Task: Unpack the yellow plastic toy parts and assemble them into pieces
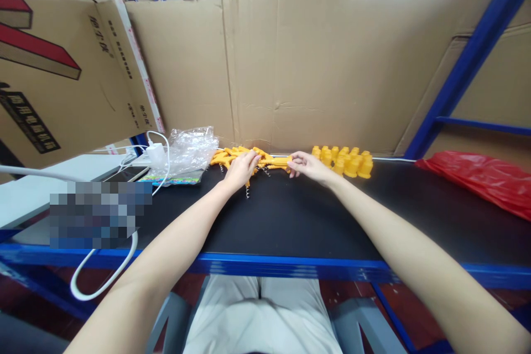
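Observation:
A heap of yellow plastic pieces with thin metal spirals sticking out lies at the back of the black tabletop. My left hand rests at this heap, its fingers bent and drawn together; what they grip is hidden. Between my hands stretches a long yellow plastic piece. The fingertips of my right hand pinch its right end. Just right of that hand, several yellow cup-shaped pieces stand close together in rows. One metal spiral hangs out in front of the heap.
Left of the heap lies a clear plastic bag, beside a white charger and its cable. A red plastic bag lies at the right. Cardboard walls the back, and a blue metal edge runs along the front.

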`<state>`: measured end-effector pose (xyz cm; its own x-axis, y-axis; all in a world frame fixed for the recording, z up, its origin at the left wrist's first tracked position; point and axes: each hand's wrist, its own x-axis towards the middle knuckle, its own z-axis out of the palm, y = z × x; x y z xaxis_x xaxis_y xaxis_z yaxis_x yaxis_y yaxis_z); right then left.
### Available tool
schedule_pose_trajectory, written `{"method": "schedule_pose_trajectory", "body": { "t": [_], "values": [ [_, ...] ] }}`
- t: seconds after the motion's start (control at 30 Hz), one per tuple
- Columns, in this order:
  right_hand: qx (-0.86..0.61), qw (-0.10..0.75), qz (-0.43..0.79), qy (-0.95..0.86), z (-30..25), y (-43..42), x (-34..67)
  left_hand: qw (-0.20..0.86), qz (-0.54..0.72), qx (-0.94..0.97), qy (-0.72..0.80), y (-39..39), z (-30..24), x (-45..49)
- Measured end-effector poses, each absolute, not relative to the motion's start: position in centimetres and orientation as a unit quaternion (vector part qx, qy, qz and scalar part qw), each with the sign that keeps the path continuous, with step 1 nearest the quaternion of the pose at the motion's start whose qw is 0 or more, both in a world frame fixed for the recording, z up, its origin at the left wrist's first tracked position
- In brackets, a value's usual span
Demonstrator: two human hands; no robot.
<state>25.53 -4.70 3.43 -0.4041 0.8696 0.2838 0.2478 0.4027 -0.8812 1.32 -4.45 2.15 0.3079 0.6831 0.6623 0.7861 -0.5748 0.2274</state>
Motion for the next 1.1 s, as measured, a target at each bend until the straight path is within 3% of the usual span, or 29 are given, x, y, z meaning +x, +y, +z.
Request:
{"method": "schedule_pose_trajectory", "body": {
  "t": [0.8,1.1],
  "values": [
    [-0.369,0.403,0.394,-0.739,4.0,-5.6,25.3,0.085,-0.386,-0.772,-0.497,-5.5,2.1,2.4],
    [-0.406,0.397,0.453,-0.687,3.5,-5.2,24.7,0.094,-0.375,-0.779,-0.494,-5.3,2.1,2.4]
  ]
}}
